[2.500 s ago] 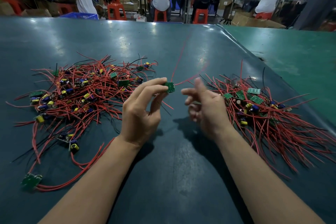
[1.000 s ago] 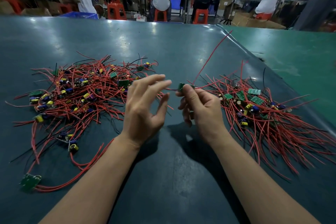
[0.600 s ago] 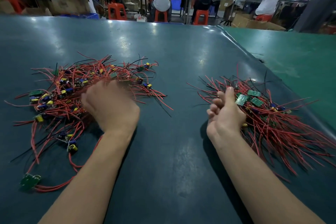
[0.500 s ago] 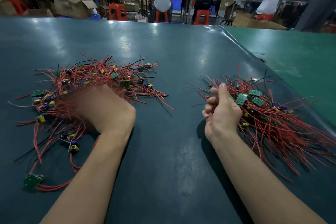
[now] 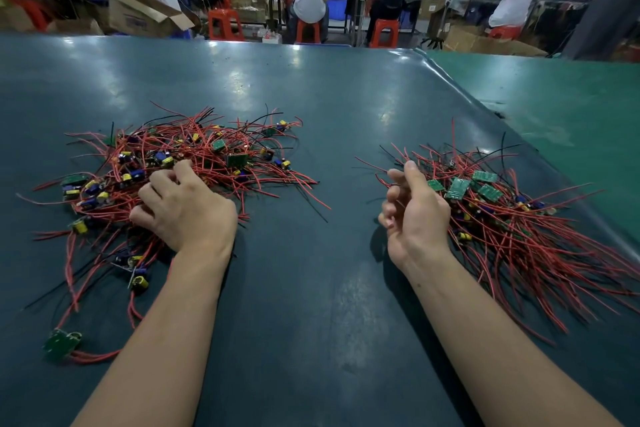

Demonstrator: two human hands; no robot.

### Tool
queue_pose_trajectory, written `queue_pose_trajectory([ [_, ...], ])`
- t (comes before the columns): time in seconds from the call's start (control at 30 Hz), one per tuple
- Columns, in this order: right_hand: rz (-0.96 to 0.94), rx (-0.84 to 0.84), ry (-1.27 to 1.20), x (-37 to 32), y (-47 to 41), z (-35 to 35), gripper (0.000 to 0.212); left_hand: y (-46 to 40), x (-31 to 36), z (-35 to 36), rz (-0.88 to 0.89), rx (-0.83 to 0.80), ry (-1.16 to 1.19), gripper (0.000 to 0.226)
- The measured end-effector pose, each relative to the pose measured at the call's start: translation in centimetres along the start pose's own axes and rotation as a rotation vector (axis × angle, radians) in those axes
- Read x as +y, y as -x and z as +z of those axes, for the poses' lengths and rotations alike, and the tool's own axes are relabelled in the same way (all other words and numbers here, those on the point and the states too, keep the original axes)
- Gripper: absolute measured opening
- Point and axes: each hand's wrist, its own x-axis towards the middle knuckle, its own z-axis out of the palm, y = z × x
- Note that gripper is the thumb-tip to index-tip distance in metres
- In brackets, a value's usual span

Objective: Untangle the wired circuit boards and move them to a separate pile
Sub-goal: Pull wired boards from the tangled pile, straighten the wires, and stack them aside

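The tangled pile of wired circuit boards, red and black leads with small green boards and yellow and blue parts, lies at the left. My left hand rests palm down on its near side with bent fingers dug into the wires; whether it grips anything is hidden. The separate pile lies at the right, with several green boards on top. My right hand hovers at that pile's left edge, fingers loosely curled and holding nothing.
One stray green board with red leads lies at the near left of the dark teal table. A raised seam runs along the right, with a lighter green surface beyond. People sit on red stools past the far edge.
My left hand passed a board to my right hand, which laid it on the right pile and let go. My left hand went back down onto the tangled pile.
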Motion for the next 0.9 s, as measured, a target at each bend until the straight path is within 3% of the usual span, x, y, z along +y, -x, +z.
queue_pose_trajectory([
  [0.23,-0.016,-0.033,0.027,0.2,0.0,0.2,0.028,0.0,-0.1,-0.4,0.070,0.113,0.226,0.049],
  [0.4,-0.025,-0.042,0.042,0.3,-0.1,0.2,0.028,0.6,0.7,-1.5,0.297,0.303,0.499,0.041],
  [0.57,-0.021,-0.086,0.117,0.5,-0.2,0.2,0.028,1.7,2.0,-1.8,0.489,0.433,0.579,0.048],
  [0.63,-0.051,-0.088,0.137,0.6,-0.2,0.2,0.027,2.2,2.3,-1.6,0.520,0.337,0.482,0.047],
  [0.7,-0.083,-0.083,0.151,0.7,-0.2,0.2,0.028,2.4,2.2,-1.3,0.379,0.173,0.286,0.037],
  [0.8,-0.096,-0.087,0.151,0.7,-0.2,0.2,0.028,1.6,1.2,-1.2,0.116,0.066,0.049,0.030],
  [0.9,-0.136,-0.058,0.127,0.7,-0.4,0.0,0.029,1.5,0.8,-1.1,0.011,-0.113,-0.108,0.031],
])
